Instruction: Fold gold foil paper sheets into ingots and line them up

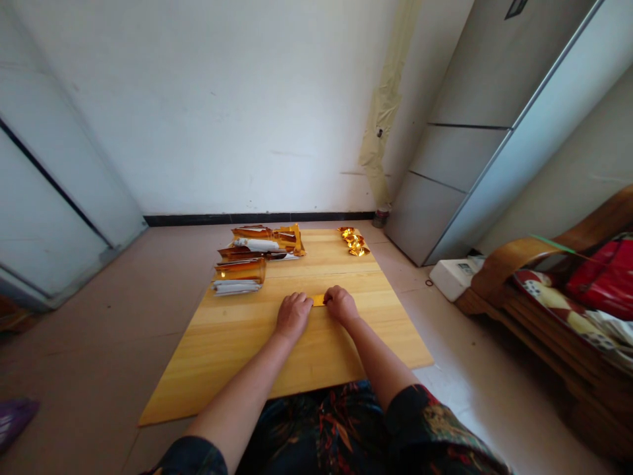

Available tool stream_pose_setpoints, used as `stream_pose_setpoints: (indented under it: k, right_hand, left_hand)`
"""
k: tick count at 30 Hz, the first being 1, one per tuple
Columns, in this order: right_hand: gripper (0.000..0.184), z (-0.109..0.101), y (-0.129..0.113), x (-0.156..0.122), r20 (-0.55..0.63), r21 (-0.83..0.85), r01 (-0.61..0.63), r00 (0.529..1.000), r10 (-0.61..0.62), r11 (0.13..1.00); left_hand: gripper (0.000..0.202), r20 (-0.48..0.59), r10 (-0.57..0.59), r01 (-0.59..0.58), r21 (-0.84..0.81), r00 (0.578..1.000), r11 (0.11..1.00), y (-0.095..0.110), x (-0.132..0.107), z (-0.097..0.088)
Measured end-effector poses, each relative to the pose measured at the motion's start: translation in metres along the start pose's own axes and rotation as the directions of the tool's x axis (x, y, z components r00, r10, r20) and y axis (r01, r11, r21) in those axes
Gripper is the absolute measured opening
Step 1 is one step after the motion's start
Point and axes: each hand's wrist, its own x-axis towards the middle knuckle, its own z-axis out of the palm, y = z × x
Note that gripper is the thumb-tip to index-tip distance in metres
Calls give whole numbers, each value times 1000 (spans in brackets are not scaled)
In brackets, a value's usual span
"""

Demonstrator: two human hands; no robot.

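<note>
A narrow strip of gold foil paper [318, 300] stretches between my two hands, low over the wooden board. My left hand [293, 313] has its fingers closed at the strip's left end, and my right hand [340, 303] pinches the right end. The fingers cover both ends of the strip. Beyond my left hand lie stacks of gold and white paper sheets [241, 271], with more gold sheets [293, 239] at the far edge. Several folded shiny gold foil pieces [354, 242] sit in a small group at the far right.
The wooden board [212, 356] reaches from my lap toward the white wall [237, 132]. A grey fridge [459, 145] stands at the far right. Nearer on the right are a white box [452, 278] and a wooden bench [524, 310] with a red bag [606, 280].
</note>
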Motion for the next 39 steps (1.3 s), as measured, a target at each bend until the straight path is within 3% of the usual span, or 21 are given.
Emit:
stream_pose_setpoints:
  k: [4,8,16,23,28,39]
  right_hand:
    - [13,0,-12,-3,-23,-24,-116,993,115,993]
    - [27,-1,-25,-7,-51,-60,-202,979,199,978]
    - [23,-5,-29,-5,7,-36,-279,960,279,960]
    - [13,-4,-12,-3,33,45,-253,967,252,966]
    - [19,-4,-1,-3,35,126,-196,980,193,972]
    - [23,-4,9,1,47,216,-200,980,194,956]
  left_hand:
    - [24,-24,45,-45,-3,999,999,-2,-13,-1]
    - [28,-46,46,-47,-8,998,999,-4,-18,1]
    - [26,-47,29,-28,4,998,1000,-3,-17,3]
    - [27,-35,16,-17,-11,999,1000,-2,-18,2]
    - [26,-27,6,-6,-9,1000,1000,-2,-18,3]
    - [27,-45,5,-6,-21,999,1000,-2,-19,4]
